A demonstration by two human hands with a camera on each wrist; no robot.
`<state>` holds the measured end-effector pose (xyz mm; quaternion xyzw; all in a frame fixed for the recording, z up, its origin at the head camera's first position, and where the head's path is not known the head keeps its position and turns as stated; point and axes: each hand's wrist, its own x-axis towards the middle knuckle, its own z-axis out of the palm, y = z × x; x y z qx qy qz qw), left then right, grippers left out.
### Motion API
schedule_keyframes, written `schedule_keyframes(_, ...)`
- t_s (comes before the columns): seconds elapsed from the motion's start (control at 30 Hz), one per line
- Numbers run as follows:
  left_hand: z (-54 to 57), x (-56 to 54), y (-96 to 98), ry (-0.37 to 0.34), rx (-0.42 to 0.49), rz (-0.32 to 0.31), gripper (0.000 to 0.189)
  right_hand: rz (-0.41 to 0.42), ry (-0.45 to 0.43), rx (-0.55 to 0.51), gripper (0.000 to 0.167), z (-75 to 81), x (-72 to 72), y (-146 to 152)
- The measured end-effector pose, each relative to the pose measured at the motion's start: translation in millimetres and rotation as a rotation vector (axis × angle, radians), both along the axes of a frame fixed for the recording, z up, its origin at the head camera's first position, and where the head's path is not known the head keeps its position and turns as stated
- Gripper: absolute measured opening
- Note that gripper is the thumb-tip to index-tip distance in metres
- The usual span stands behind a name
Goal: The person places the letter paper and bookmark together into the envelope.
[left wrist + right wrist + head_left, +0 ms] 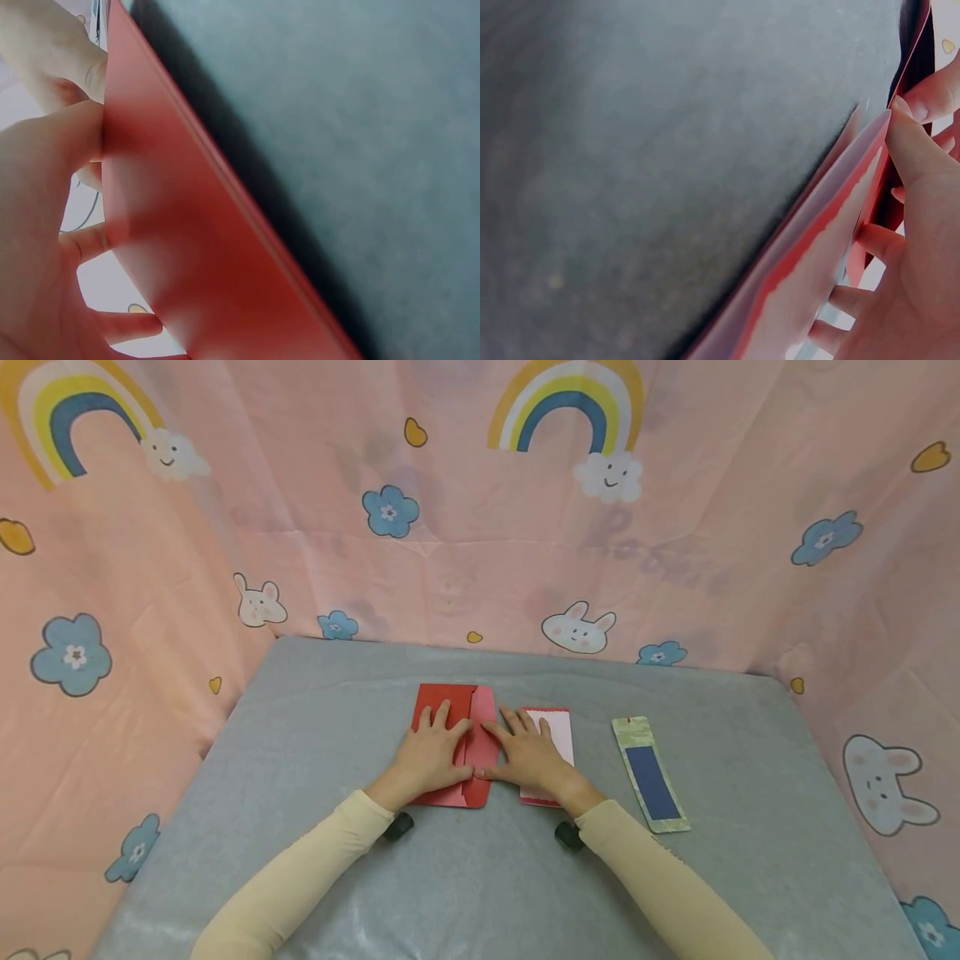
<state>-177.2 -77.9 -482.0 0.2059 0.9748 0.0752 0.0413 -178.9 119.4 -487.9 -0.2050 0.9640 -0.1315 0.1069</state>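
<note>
A red envelope lies flat on the table, its lighter pinkish-red flap along the right side. My left hand rests on the envelope with fingers spread, thumb by the flap's crease. Over the flap's outer edge reaches my right hand, thumb and forefinger touching it. Its other fingers spread across a white card or folded paper with red edges, partly hidden beneath that hand. In the right wrist view, this paper shows layered, slightly parted edges, and both thumbs meet at the red edge.
Right of the paper lies a long, green-patterned strip with a dark blue panel. The grey-covered table is enclosed by pink printed cloth at the back and both sides. Small black devices sit at the wrists.
</note>
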Motion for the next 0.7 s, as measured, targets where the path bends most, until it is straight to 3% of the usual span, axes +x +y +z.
schedule_keyframes(0.7, -3.1, -0.3, -0.6, 0.037, 0.016, 0.015, 0.068, 0.002, 0.009, -0.014, 0.085, -2.7, -0.8, 0.6)
